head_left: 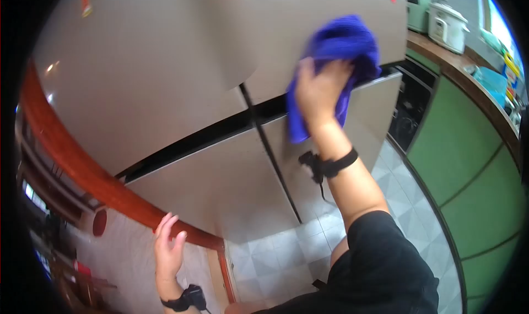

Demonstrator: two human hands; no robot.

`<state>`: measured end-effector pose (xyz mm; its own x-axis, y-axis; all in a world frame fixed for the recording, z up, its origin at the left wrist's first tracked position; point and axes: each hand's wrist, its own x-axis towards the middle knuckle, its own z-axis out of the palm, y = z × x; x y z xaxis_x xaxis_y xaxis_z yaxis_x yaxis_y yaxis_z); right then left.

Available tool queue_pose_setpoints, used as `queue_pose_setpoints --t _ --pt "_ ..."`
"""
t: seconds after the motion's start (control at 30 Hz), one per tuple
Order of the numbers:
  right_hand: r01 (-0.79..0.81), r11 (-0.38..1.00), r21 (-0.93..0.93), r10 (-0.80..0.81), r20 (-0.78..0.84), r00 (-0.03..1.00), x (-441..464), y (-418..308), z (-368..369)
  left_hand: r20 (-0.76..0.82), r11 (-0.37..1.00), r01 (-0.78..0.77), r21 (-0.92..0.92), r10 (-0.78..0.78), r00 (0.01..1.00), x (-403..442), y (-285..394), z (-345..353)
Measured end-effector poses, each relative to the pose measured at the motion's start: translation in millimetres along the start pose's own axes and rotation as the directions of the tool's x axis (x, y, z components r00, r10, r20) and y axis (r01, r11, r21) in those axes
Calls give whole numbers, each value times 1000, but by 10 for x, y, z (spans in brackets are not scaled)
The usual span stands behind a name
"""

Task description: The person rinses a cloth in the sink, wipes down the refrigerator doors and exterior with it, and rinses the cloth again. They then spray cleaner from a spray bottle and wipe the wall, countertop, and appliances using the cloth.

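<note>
A purple cloth (347, 41) lies against the upper right door of a beige refrigerator (308, 16) and hangs over the dark gap above the lower doors. My right hand (322, 93) grips and presses this cloth, its fingertips hidden in the folds and a little blurred. Low on the left, my left hand (169, 248) is held up with its fingers apart and nothing in it. It is close to a reddish-brown wooden door frame (118, 190). Both wrists wear black straps.
Green cabinets (460, 132) with a brown countertop (463, 66) run along the right side. A white rice cooker (447, 27) and a light blue basin (490, 82) stand there. Grey and white floor tiles (275, 259) lie below the refrigerator; another room shows at the left.
</note>
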<state>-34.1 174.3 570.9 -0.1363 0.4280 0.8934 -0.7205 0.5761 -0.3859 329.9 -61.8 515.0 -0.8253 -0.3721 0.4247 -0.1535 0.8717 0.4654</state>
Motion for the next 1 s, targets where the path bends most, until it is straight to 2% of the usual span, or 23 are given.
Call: queue_pose_setpoints --t 0.03,0.07,0.17,0.2,0.23,0.27,0.3,0.33,0.37,0.43,0.47,0.53,0.6,0.63,0.67,0.7,0.73,0.77,0.83,0.87,0.9,0.97,1.0 --pt "198 980 -31 -191 158 969 -129 -370 -54 6 999 -45 -10 45 999 4 87 35" --pt "258 963 73 -267 351 898 -217 -609 -76 1 998 -63 -29 63 998 -2 158 64" --pt "328 840 432 -508 415 755 -160 -678 9 3 990 -140 -16 140 990 -112 226 134" --pt "511 773 376 -634 417 651 143 -668 -145 1 990 -138 -32 139 990 -195 198 172" --pt "507 756 414 -652 412 636 384 -671 -232 0 992 -117 -47 117 993 -293 149 209" --pt "450 827 338 -553 342 759 422 -548 -94 37 992 -91 -88 95 995 -397 42 244" --pt "181 969 169 -241 466 852 545 -608 -80 82 990 -67 -128 77 994 -498 -74 277" --pt "201 957 210 -234 148 961 658 -493 187 109 985 -52 -164 71 992 -592 -184 299" --pt "263 960 -90 -272 -104 957 752 -596 296 135 977 -27 -210 57 989 -666 -247 292" --pt "262 943 -204 -280 -65 958 567 -926 610 104 973 -9 -232 34 994 -733 -340 331" --pt "391 911 -130 -383 81 920 354 -1249 683 81 972 -6 -233 25 996 -754 -402 379" --pt "416 904 104 -426 122 896 61 -2058 470 144 973 -5 -229 39 989 -736 -530 518" --pt "480 823 303 -566 369 737 -307 -2512 422 138 948 36 -315 9 990 -704 -624 744" --pt "497 703 509 -712 496 498 -517 -2677 382 143 919 72 -388 -17 990 -738 -643 856" --pt "549 462 696 -877 270 396 -988 -2673 555 141 909 93 -407 -38 989 -783 -640 949" --pt "550 216 807 -976 175 128 -1363 -2671 654 177 895 80 -439 -1 984 -789 -618 1016" --pt "19 444 896 -889 438 132 -1309 -2818 615 206 883 56 -466 47 977 -784 -635 1025" --pt "-492 565 663 -765 644 -11 -1175 -2987 571 191 880 51 -472 46 981 -818 -689 1040" --pt "-99 493 864 -858 502 111 -946 -3088 563 235 898 34 -439 78 969 -1025 -822 1095" --pt "-654 434 620 -785 616 64 -825 -3224 586 309 840 163 -517 6 951 -1074 -878 1044" --pt "113 221 969 -859 138 493 -1278 -3022 1114 316 834 163 -528 15 948 -1154 -974 1091" --pt "461 501 733 -830 255 495 -1189 -3241 808 301 798 345 -494 -215 929 -1242 -1097 1135" --pt "340 532 775 -802 334 495 -1376 -3304 808 254 785 334 -521 -231 939 -1286 -1136 1167"
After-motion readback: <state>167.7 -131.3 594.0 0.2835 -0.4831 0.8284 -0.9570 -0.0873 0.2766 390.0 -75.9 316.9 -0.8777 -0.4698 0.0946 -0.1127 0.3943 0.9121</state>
